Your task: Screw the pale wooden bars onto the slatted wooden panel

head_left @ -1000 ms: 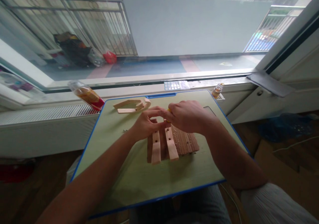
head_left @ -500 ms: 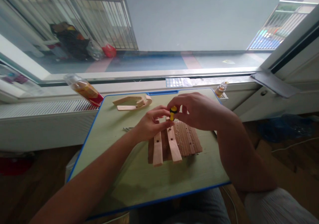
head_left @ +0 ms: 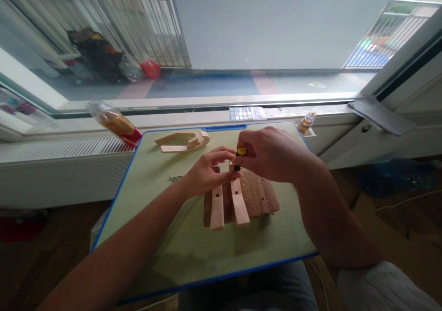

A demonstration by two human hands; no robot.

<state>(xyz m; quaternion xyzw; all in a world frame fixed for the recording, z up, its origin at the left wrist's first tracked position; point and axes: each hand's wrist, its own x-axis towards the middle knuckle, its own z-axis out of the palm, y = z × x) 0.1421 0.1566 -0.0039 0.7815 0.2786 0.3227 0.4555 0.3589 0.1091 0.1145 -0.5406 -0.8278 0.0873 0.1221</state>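
Observation:
My right hand point(head_left: 272, 154) is closed around a small yellow and black screwdriver point(head_left: 241, 151), held upright over the far part of the right wooden strip point(head_left: 239, 205). My left hand point(head_left: 210, 170) curls over the far ends of the strips, its thumb and fingertips on the right strip, close to the screwdriver's lower end. The screwdriver's tip is hidden by the left thumb. A second pale wooden strip point(head_left: 217, 209) lies to the left, with a hole in it. Both strips rest across a brown ridged wooden board point(head_left: 258, 193) dotted with small holes and metal points.
On the folding table point(head_left: 155, 246) with blue edging, a curved wooden piece point(head_left: 186, 143) lies at the back left. Several metal screws or rods point(head_left: 174, 178) sit left of my left hand. Bottles point(head_left: 119, 124) stand beyond the left and right table edges, by the window.
My right hand has turned at the wrist and moved slightly right, tilting the screwdriver handle. The left hand stays at the strips.

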